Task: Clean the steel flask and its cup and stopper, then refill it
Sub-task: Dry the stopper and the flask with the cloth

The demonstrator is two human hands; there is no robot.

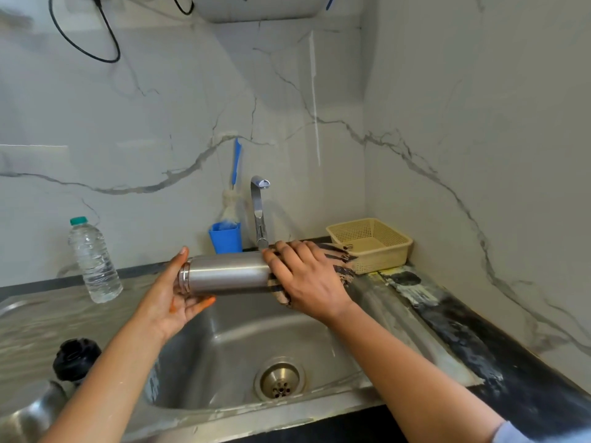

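The steel flask [228, 274] lies sideways in the air above the sink basin [236, 353], its open threaded mouth pointing left. My left hand [174, 298] cups the mouth end from below and behind. My right hand [308, 278] wraps a dark patterned cloth [340, 257] around the flask's base end. The black stopper [75, 359] stands on the steel drainboard at the lower left, beside my left forearm. A shiny steel cup [38, 410] shows partly at the bottom left corner.
A tap [259, 212] rises behind the basin, with no water running. A blue holder [225, 238] with a bottle brush stands left of the tap. A plastic water bottle [92, 260] stands on the left counter. A beige basket [372, 243] sits at the right back.
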